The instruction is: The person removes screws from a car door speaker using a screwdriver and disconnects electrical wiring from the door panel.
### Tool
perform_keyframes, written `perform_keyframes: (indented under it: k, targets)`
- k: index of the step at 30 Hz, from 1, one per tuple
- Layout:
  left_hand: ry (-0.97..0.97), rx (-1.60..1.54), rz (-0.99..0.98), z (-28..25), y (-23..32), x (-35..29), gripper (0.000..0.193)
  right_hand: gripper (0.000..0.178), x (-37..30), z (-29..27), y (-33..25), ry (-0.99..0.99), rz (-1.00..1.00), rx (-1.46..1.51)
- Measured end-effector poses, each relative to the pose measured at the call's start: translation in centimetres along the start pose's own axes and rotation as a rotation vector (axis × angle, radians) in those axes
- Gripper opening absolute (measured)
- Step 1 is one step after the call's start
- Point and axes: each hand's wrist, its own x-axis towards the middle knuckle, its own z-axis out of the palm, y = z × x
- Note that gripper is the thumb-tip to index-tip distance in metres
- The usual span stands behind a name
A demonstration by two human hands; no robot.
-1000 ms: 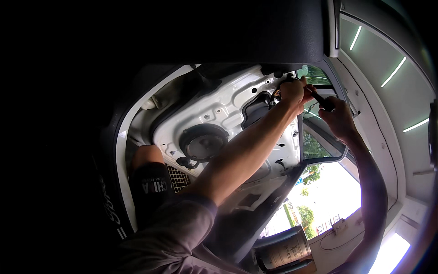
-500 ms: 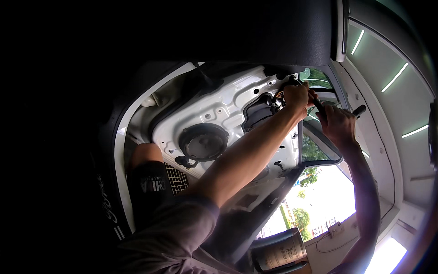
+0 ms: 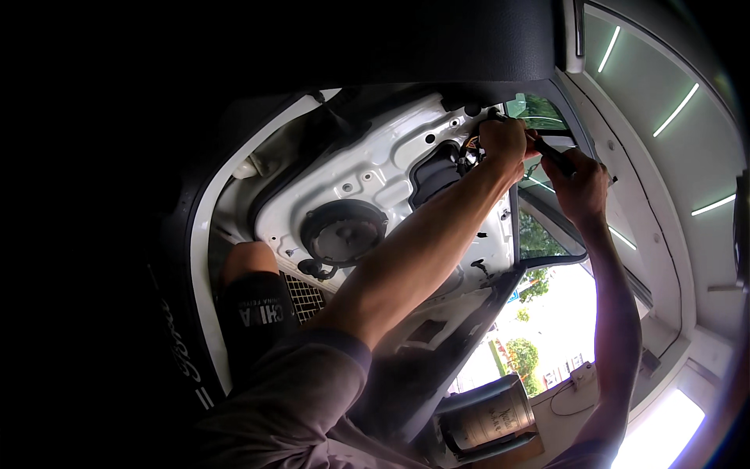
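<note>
In front of me is a car door with its trim off, its white metal inner panel [image 3: 312,172] bare. At the panel's upper right corner, beside the window glass, my left hand [image 3: 504,144] is closed. A small dark part [image 3: 494,115] shows at its fingers, but what they grip is hidden. Just right of it, my right hand [image 3: 582,187] wraps round a black stick-like tool [image 3: 556,159]. The tool's thin end points toward my left hand; its exact kind is unclear. Dark wires with an orange strand [image 3: 470,148] hang by my left wrist.
A round black speaker [image 3: 344,232] sits in the door panel, with a dark opening cover [image 3: 433,176] beside it. My bare knee [image 3: 248,262] is near the panel's lower left. A metallic printed box [image 3: 488,420] stands at the bottom. A dark padded surface [image 3: 469,47] hangs overhead.
The whole view has shifted slightly, so the door sits higher. My right hand has turned a little round the tool, whose rear end shows less now. The left hand stays at the corner.
</note>
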Motion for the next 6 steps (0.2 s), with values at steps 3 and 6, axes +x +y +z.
perform_keyframes:
  k: [3, 6]
  targets:
    - [-0.014, 0.052, -0.012, -0.2, 0.0, 0.3, 0.009, 0.019, -0.2, 0.1, -0.4, 0.025, 0.035, -0.016]
    - [-0.041, 0.045, -0.005, -0.4, -0.5, 1.1, 0.012, 0.022, -0.2, 0.2, -0.3, 0.015, 0.095, -0.016]
